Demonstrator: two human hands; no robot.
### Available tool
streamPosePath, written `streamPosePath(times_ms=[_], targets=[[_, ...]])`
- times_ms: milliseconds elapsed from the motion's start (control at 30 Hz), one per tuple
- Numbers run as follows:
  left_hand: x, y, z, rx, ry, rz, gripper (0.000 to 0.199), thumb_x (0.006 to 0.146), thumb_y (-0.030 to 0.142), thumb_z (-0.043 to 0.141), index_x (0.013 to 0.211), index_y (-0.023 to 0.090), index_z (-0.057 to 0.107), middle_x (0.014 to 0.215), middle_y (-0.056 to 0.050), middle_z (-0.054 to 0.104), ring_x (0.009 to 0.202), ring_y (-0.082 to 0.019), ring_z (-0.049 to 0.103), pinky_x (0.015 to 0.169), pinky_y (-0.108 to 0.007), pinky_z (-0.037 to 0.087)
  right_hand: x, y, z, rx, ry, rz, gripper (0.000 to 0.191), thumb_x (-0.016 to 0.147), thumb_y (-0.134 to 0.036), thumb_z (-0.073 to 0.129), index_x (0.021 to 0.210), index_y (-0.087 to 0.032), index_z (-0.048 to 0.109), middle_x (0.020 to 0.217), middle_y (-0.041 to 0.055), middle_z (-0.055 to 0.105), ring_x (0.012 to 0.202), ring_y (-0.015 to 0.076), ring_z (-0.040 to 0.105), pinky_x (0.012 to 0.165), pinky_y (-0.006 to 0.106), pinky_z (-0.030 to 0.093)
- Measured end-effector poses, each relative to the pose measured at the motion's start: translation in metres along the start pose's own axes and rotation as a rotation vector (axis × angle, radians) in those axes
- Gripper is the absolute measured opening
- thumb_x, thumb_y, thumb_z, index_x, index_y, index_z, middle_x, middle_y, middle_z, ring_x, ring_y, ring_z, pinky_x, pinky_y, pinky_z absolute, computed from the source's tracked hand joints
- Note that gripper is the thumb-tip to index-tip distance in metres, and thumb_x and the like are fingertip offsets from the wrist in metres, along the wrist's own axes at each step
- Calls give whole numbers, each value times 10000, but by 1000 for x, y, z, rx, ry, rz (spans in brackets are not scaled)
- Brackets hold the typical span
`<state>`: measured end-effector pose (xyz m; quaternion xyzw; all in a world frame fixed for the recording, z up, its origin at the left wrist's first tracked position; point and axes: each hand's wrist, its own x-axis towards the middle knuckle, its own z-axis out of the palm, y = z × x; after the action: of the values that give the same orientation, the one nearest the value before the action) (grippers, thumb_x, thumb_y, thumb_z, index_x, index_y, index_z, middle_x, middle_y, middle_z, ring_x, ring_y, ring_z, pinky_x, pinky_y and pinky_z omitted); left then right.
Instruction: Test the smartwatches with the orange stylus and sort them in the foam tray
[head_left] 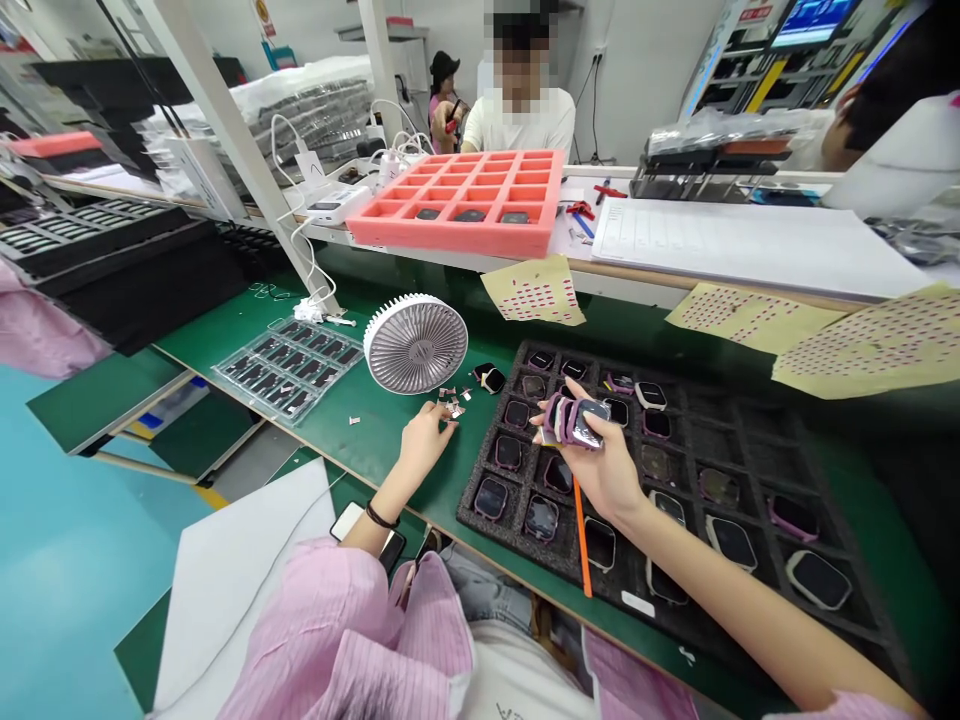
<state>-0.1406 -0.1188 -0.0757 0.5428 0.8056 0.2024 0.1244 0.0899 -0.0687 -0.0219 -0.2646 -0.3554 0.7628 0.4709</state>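
Several purple-framed watch cases (576, 420) are stacked in my right hand (604, 465), which is wrapped round them above the black foam tray (472, 490). My left hand (427, 435) is at the small pile of metallic pieces (452, 404) on the green bench. Its fingers are bent close together over the pieces; whether one is pinched is too small to tell. More watch cases (491, 497) lie in the tray's compartments. An orange stick (583, 540) lies across the tray below my right hand. Two watch cases (491, 378) rest between the fan and the tray.
A white round fan (416, 343) stands behind my left hand. Left of it lies a clear plastic tray of dark parts (289, 368). A pink foam tray (457, 235) and paper sheets (735, 240) are on the shelf above. A person (555, 120) sits beyond the shelf.
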Motion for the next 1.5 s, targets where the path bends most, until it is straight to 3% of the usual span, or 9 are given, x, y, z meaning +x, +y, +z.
streamPosePath(times_ms=[167, 333, 433, 500, 567, 700, 1100, 1333, 1500], targets=[[3, -4, 7, -23, -55, -45, 45, 822, 153, 600, 816, 158, 644, 962, -78, 630, 734, -165, 639, 690, -269, 484, 0, 4, 0, 32, 7, 39, 554, 795, -319, 563, 1346, -288, 521, 959, 33, 722, 910, 260, 688, 804, 475, 544], [1, 1, -4, -88, -79, -47, 105, 802, 63, 576, 743, 135, 624, 808, -81, 653, 727, -190, 644, 701, -294, 493, 0, 4, 2, 63, -2, 40, 555, 790, -319, 560, 1343, -296, 522, 954, 30, 724, 928, 264, 688, 795, 476, 551], [-8, 32, -14, -261, -57, 48, 84, 859, 169, 573, 879, 156, 653, 810, -43, 675, 755, -160, 649, 697, -250, 503, -3, 5, 5, 52, -3, 28, 568, 783, -317, 566, 1348, -308, 517, 960, 28, 723, 960, 266, 680, 807, 473, 550], [-17, 63, -18, -637, 58, 177, 164, 867, 261, 591, 970, 164, 673, 847, -46, 673, 764, -155, 638, 658, -233, 507, -5, 7, 7, 39, -1, 13, 574, 775, -321, 579, 1346, -321, 519, 975, 22, 722, 978, 262, 672, 827, 467, 547], [-26, 94, -16, -878, 156, 242, 210, 878, 311, 585, 991, 171, 692, 882, -53, 652, 776, -145, 629, 660, -227, 511, -7, 10, 7, 25, 17, -5, 572, 770, -326, 597, 1337, -343, 524, 1024, 7, 715, 1004, 243, 660, 867, 448, 537], [-39, 129, -5, -1044, 231, 259, 213, 882, 326, 591, 966, 178, 720, 868, -55, 626, 782, -141, 606, 681, -230, 504, -7, 13, 4, 18, 78, -41, 539, 778, -341, 599, 1313, -373, 542, 1131, -25, 685, 1086, 199, 615, 983, 398, 477], [-38, 143, 13, -1137, 328, 126, 206, 869, 317, 612, 955, 169, 727, 874, -57, 665, 802, -149, 617, 727, -259, 496, -8, 14, 5, -1, 104, -111, 539, 774, -331, 616, 1307, -357, 541, 1167, -13, 657, 1160, 195, 565, 1044, 382, 424], [-40, 147, 15, -1147, 336, 167, 176, 865, 268, 623, 951, 171, 744, 853, -48, 661, 794, -137, 600, 727, -247, 482, -7, 14, 0, -91, 129, -175, 560, 763, -333, 646, 1311, -360, 532, 1257, -20, 599, 1184, 197, 535, 1062, 369, 406], [-43, 150, 23, -1258, 308, 191, 177, 855, 263, 644, 963, 175, 754, 846, -39, 654, 788, -120, 595, 741, -236, 482, -6, 17, -6, -141, 97, -247, 644, 790, -383, 624, 1399, -343, 421, 1207, 15, 618, 1136, 212, 568, 1045, 413, 417]])
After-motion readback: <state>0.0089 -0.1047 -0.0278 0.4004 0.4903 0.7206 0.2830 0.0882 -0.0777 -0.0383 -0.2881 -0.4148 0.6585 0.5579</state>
